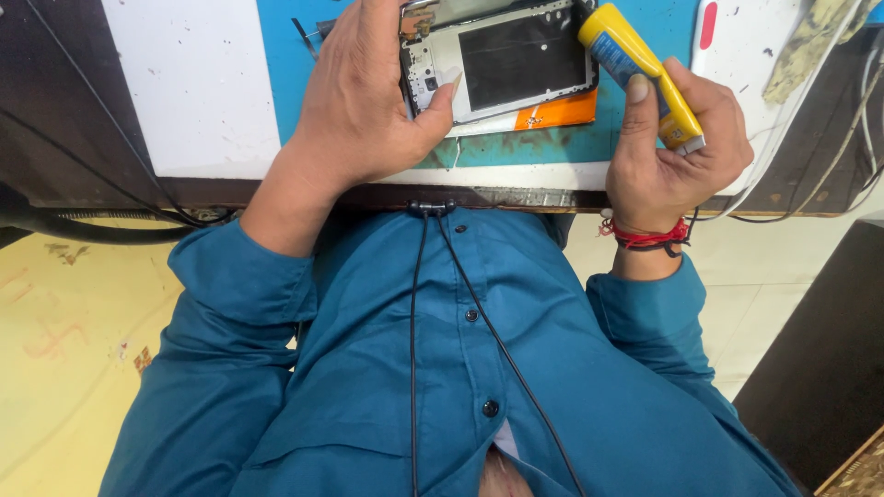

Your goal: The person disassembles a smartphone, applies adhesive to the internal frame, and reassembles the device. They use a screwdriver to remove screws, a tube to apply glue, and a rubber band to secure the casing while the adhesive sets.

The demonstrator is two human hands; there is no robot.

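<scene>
Teal mat (635,28) covered the white bench (193,92) above a yellowish floor (64,322). Left hand (364,97) pinned the opened phone (502,55) on the mat; beside the phone, right hand (677,152) gripped a yellow tube (637,66).

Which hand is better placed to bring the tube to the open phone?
Right. The right hand already holds the yellow tube, its tip beside the phone frame. The left hand is busy steadying that frame on the blue mat.
</scene>
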